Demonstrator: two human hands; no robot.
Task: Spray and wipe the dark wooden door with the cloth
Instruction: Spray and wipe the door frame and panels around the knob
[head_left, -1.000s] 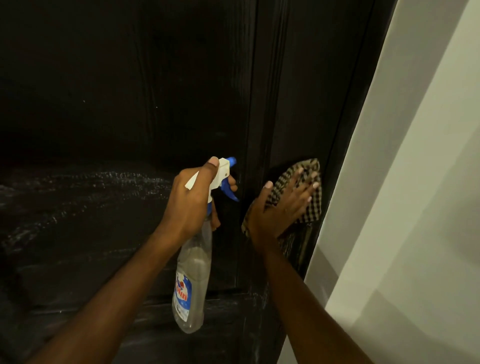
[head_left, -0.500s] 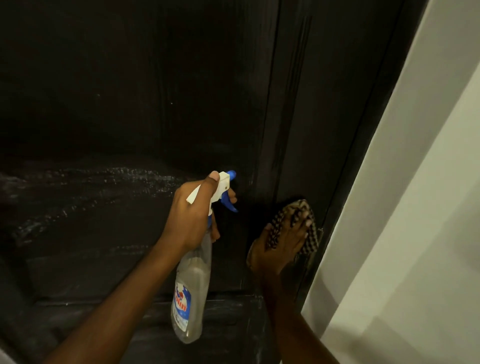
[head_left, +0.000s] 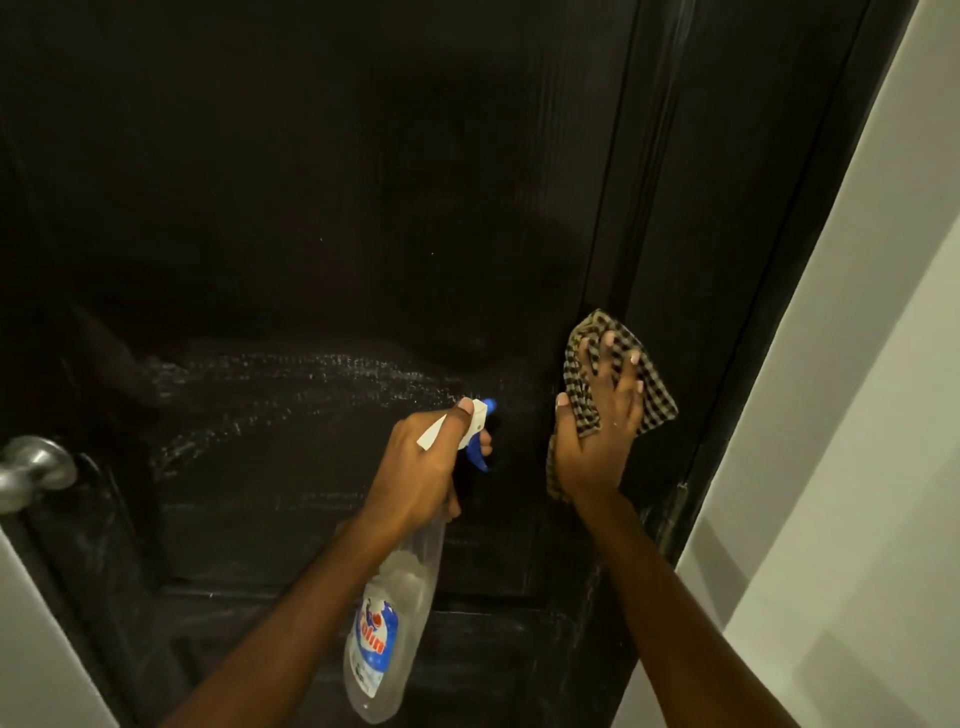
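Right hand (head_left: 595, 431), fingers spread, presses checked cloth (head_left: 623, 384) flat near door (head_left: 311, 208) right edge; left hand (head_left: 421, 467) grips spray bottle (head_left: 389, 618) (nozzle toward door).

Two bare forearms show, the left forearm (head_left: 301, 613) reaching in from about 7 o'clock and the right forearm (head_left: 654, 613) from about 5 o'clock, both uncovered as far as the picture's edge. The left hand (head_left: 421, 467) and right hand (head_left: 597, 441) are bare as well. The fingernails (head_left: 634, 357) are short, rounded and pale; whether they carry polish cannot be told.
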